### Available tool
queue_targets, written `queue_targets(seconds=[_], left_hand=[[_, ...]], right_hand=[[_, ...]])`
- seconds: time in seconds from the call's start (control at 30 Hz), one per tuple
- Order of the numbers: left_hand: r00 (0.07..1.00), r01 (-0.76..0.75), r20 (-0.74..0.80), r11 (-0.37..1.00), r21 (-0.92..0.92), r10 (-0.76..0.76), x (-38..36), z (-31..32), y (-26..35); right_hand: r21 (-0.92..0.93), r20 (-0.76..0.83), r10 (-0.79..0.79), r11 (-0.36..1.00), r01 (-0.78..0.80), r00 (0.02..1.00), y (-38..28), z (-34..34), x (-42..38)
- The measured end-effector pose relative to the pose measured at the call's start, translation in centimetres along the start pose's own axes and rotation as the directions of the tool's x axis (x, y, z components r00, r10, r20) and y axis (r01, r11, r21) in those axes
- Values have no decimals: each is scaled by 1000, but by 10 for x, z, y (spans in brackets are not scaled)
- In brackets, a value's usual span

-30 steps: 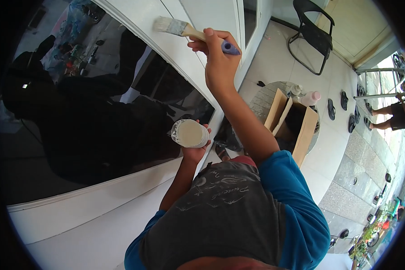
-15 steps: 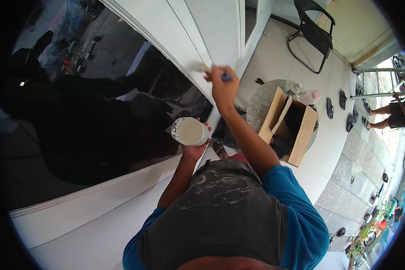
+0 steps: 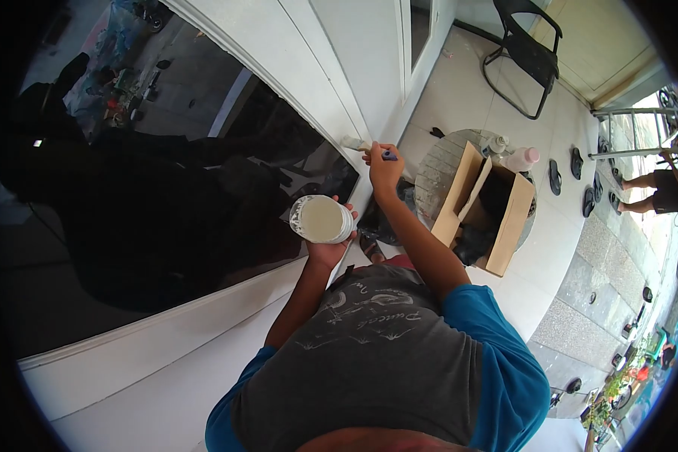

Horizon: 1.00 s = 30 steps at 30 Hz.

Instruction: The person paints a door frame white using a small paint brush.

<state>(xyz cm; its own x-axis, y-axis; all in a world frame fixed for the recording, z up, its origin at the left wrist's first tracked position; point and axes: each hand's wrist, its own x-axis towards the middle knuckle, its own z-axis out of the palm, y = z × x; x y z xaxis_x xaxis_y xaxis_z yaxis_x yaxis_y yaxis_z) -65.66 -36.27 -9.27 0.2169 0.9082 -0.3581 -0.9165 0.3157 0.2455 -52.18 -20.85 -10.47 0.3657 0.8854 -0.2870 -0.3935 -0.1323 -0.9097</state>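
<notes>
My left hand (image 3: 331, 248) is wrapped round a round white tub (image 3: 321, 219) of off-white paint, held in front of the dark glass (image 3: 226, 203). In my right hand (image 3: 386, 167) is a paintbrush (image 3: 359, 144) with a dark blue handle end. The pale bristles lie against the white frame (image 3: 328, 105) beside the glass, up and to the right of the tub. Fingers of the left hand show at the tub's right side; the rest are hidden behind it.
A round table (image 3: 438, 167) at the right carries an open cardboard box (image 3: 511, 226) and a pink-white bottle (image 3: 521, 158). Beyond stand a black chair (image 3: 531, 56) and sandals (image 3: 554, 177). A person's bare legs (image 3: 638, 193) show at the far right.
My right hand has moved down and slightly right with the brush, along the white frame. The left hand and tub have hardly shifted.
</notes>
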Motion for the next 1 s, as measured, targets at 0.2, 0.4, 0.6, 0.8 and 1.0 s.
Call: queue_targets(seconds=[0.2,0.4,0.6,0.8,1.0], left_hand=[[1000,11,-25,1000,0,-11,0,0,0],[1000,26,17,1000,-9,-26,0,3,-4],[999,-1,54,1000,22,0,1,3,-5],[1000,14,-9,998,58,-13,2,5,-5],[1000,-2,-1,997,76,2,1,9,-7]], right_hand=[[313,178,-362,902,296,915,-158,60,-14],[636,262,-413,754,166,872,-165,68,-2],[129,-22,-28,991,31,999,12,2,34],[147,128,-268,957,249,955,-109,44,10],[639,231,-462,736,225,856,-220,86,-2]])
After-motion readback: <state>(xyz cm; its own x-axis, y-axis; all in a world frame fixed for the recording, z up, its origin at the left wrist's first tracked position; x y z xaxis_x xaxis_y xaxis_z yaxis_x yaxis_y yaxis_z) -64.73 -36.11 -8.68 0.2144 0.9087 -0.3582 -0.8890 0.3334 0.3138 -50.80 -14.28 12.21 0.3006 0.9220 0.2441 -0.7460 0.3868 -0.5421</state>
